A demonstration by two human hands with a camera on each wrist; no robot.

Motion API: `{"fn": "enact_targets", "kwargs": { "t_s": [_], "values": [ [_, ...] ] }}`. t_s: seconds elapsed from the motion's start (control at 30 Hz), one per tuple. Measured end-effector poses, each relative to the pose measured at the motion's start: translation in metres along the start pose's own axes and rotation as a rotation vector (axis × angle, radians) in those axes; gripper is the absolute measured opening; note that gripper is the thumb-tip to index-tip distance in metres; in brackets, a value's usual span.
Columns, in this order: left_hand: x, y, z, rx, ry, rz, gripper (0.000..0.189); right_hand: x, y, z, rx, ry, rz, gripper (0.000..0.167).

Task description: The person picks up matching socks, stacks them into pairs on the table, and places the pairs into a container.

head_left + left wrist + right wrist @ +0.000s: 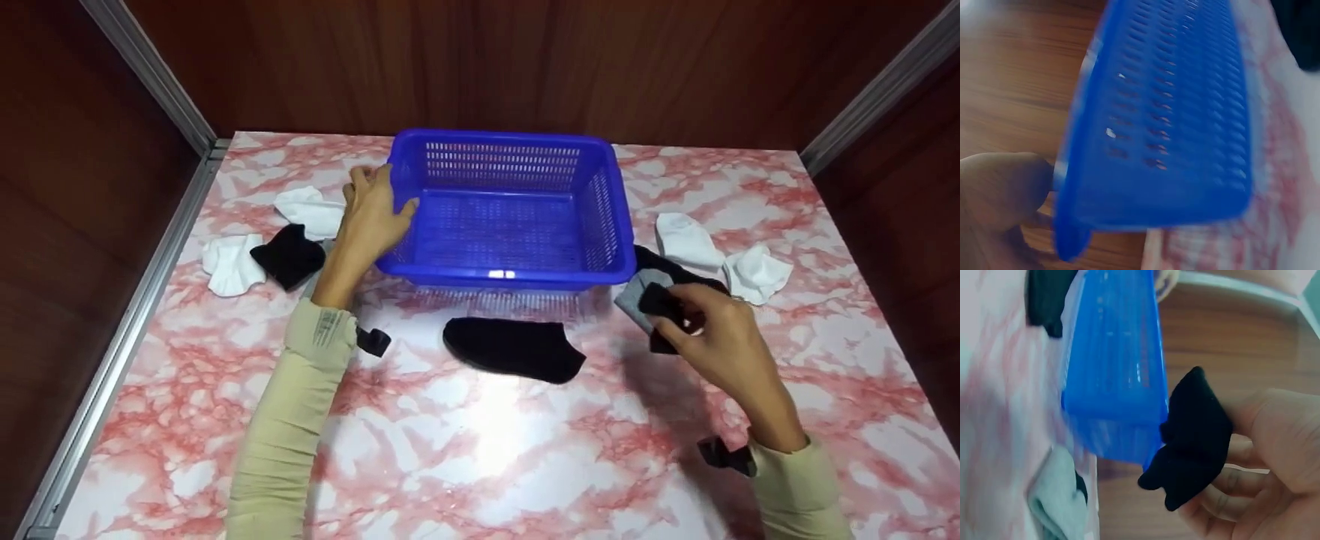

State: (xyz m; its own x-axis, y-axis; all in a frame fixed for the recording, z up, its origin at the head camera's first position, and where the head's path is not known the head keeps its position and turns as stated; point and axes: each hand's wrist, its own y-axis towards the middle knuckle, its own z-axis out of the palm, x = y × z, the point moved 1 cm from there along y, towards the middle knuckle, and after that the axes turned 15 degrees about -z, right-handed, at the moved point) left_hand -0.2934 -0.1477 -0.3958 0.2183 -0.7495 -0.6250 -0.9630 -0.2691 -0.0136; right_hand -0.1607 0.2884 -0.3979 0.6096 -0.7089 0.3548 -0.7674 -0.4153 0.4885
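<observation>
My left hand [371,219] grips the left rim of a blue perforated plastic basket [502,279], thumb on the inside and fingers outside. Nothing lies in the basket. With thumb and fingers, my right hand [720,341] pinches a black sock [1196,433] off the basket's front right corner. Under that hand in the head view lies a grey sock [636,294], partly covered, with black socks around it. A single black ankle sock [514,349] lies flat in front of the basket.
Left of the basket are white socks [234,264] and a black sock [291,256], with something grey partly behind my wrist. Two white socks [688,240] lie to the right. Wooden panels [495,60] with metal edging enclose the marbled table [420,465] at back and sides.
</observation>
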Motion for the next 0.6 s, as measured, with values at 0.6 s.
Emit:
{"fn": "enact_targets", "kwargs": {
  "t_s": [0.6],
  "values": [
    [-0.045,-0.144,0.043,0.427,-0.093,0.583,0.03,0.035,0.004,0.059,0.184,0.787,0.179,0.026]
  ]
}}
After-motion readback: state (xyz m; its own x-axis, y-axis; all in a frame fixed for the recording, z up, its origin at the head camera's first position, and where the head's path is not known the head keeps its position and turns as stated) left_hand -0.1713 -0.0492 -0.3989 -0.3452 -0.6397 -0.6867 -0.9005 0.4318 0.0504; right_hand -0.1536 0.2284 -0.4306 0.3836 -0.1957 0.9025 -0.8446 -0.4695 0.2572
